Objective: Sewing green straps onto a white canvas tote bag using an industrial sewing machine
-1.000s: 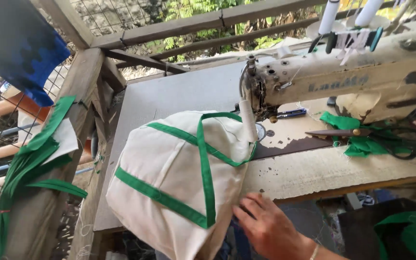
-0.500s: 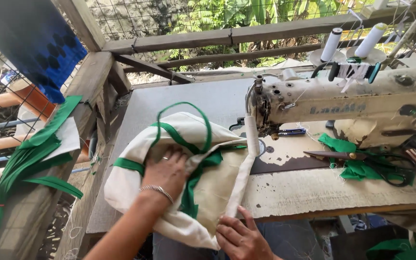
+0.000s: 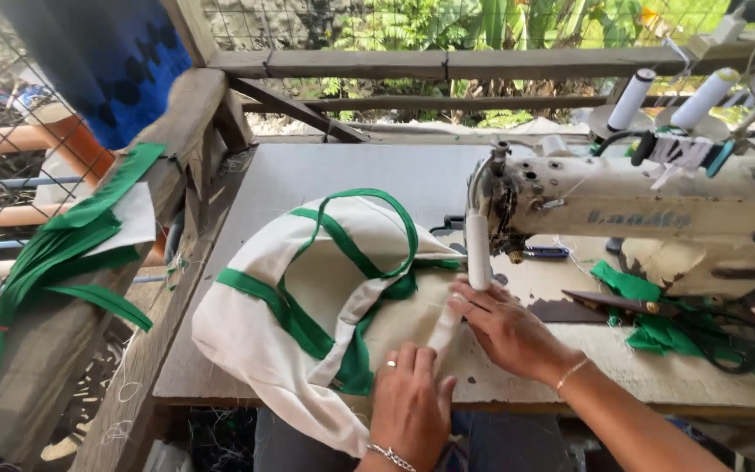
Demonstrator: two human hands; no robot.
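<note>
The bag (image 3: 308, 306) is matt cream cloth, rather coarse like canvas, with smooth green cloth straps (image 3: 351, 245). The sewing machine (image 3: 640, 210) is painted metal, worn and dull. The table (image 3: 342, 175) has a flat matt top, maybe laminate. The railing (image 3: 447, 63) is rough, weathered wood, and the thread cones (image 3: 635, 98) look like smooth white yarn

Thread spools (image 3: 633, 99), green scraps (image 3: 657, 328)

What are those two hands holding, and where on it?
Both rest on the white bag with green straps: the left hand presses flat on its near edge, the right hand fingers its edge by the sewing machine needle.
</note>
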